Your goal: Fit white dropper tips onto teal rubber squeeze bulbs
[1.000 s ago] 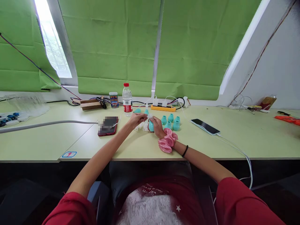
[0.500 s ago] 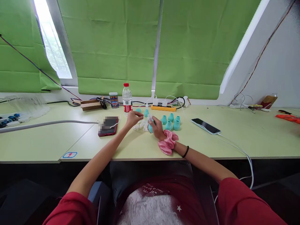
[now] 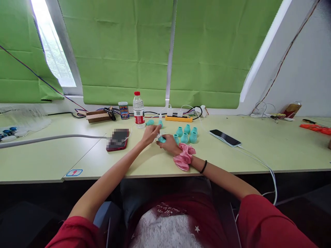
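My right hand (image 3: pixel 169 144) is closed around a small teal bulb-shaped bottle (image 3: pixel 162 139), tipped toward the left. A clear piece (image 3: pixel 158 135) sticks out at its upper end. My left hand (image 3: pixel 151 134) pinches at this clear piece, its fingertips partly hiding it. Just right of my hands stand several more teal bottles (image 3: pixel 184 138) with open necks. Behind my left hand is another teal bottle (image 3: pixel 160 123) with a whitish top, and beside it a teal bottle (image 3: pixel 150 122) lies on its side.
A water bottle (image 3: pixel 139 112) with a red cap and a can (image 3: pixel 123 111) stand at the back left. Phones lie on both sides: a dark red one (image 3: pixel 117 140) and a light-edged one (image 3: pixel 225 137) with a cable. An orange power strip (image 3: pixel 179 119) runs along the back.
My right hand has tipped the teal bottle to the left and lowered it. My left hand has come to its clear piece. The white pieces on the table are now hidden by my hands.
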Motion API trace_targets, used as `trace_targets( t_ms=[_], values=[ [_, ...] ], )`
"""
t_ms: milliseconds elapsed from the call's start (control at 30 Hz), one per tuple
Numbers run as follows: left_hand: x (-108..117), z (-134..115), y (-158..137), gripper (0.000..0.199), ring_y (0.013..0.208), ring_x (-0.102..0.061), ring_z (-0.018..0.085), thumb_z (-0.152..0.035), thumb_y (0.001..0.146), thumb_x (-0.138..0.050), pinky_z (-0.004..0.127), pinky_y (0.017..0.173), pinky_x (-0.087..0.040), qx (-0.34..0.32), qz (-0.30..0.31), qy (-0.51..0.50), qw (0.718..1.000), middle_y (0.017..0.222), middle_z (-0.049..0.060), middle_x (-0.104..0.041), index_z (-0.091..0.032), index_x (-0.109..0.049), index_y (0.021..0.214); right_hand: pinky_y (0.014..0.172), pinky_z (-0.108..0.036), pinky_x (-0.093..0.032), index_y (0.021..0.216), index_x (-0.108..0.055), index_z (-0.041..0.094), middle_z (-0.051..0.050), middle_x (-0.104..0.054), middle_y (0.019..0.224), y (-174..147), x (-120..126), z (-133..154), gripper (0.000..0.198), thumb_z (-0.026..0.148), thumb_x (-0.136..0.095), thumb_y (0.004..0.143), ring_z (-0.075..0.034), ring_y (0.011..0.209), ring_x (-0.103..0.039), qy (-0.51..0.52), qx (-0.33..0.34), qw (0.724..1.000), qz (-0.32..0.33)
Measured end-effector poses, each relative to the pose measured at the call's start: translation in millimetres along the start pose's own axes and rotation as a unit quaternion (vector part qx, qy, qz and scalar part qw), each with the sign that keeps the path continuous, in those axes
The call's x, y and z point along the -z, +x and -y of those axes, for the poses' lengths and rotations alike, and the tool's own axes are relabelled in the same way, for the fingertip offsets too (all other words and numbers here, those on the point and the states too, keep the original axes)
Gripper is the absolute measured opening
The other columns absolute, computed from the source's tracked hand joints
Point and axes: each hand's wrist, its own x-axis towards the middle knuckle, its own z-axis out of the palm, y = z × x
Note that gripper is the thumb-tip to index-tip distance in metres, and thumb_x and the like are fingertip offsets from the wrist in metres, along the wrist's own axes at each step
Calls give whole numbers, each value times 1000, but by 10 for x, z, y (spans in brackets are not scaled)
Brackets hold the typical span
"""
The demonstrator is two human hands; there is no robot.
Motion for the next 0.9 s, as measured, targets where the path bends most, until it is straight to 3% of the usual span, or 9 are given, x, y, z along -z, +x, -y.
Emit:
trace_targets(
  t_ms=[133,233,367,467,533,633,700,767,900],
  values=[
    [-48,-44,-1,47,40,-24,7,-40,71,-44,24,45,-18,7,38,49,998,35,-3,-26,-16,-32,32,46,-22,-33,49,-48,16,0,-51,44,4,-19,-23,16,22,-52,63,-10,43,-45,31,1,999,14],
    [-43,-37,21,48,39,-24,7,-45,73,-38,24,43,-19,64,69,-32,995,35,-3,-26,-17,-33,34,48,-22,-34,50,-47,16,1,-51,46,1,-20,-14,18,23,-50,66,-10,45,-45,56,33,998,20],
    [-5,-8,63,47,36,-22,7,-53,69,-42,23,40,-19,129,139,-160,969,35,-4,-26,-17,-37,39,52,-25,-34,53,-45,18,-1,-50,51,-45,28,45,20,27,-49,71,-12,51,-43,43,109,993,11],
    [37,52,105,51,34,-25,8,-56,75,-30,24,39,-23,173,120,-187,960,34,-3,-23,-20,-30,39,58,-26,-34,62,-47,19,-1,-50,59,-87,75,86,15,29,-47,74,-12,55,-42,10,185,983,-11],
    [59,103,113,52,38,-34,11,-54,80,-19,26,43,-29,168,52,-109,978,37,-1,-27,-20,-31,42,58,-25,-34,66,-45,19,0,-47,59,-96,95,93,15,30,-47,76,-11,55,-40,14,202,978,-41],
    [43,167,60,46,65,-51,20,-47,83,-22,31,59,-37,95,-7,131,987,57,7,-48,-17,-46,59,55,-24,-33,65,-42,18,2,-42,55,-87,111,70,20,34,-45,77,-10,52,-37,48,180,979,-80],
    [-7,197,-8,37,87,-48,26,-42,83,-27,37,69,-37,64,28,263,962,82,13,-53,-15,-52,78,54,-23,-33,66,-41,18,2,-41,55,-84,128,49,23,38,-44,78,-10,52,-36,69,170,979,-87],
    [-67,225,-73,35,97,-41,30,-40,84,-27,43,72,-36,67,76,337,936,100,16,-48,-15,-49,94,55,-23,-34,66,-41,18,2,-43,57,-81,168,48,26,41,-42,79,-10,53,-38,93,167,977,-89],
    [-140,295,-123,41,103,-37,32,-42,84,-20,50,74,-35,80,129,357,922,111,16,-42,-20,-42,111,59,-22,-38,69,-44,17,0,-47,65,41,355,158,31,43,-34,83,-9,59,-44,125,148,974,-114]
  ],
)
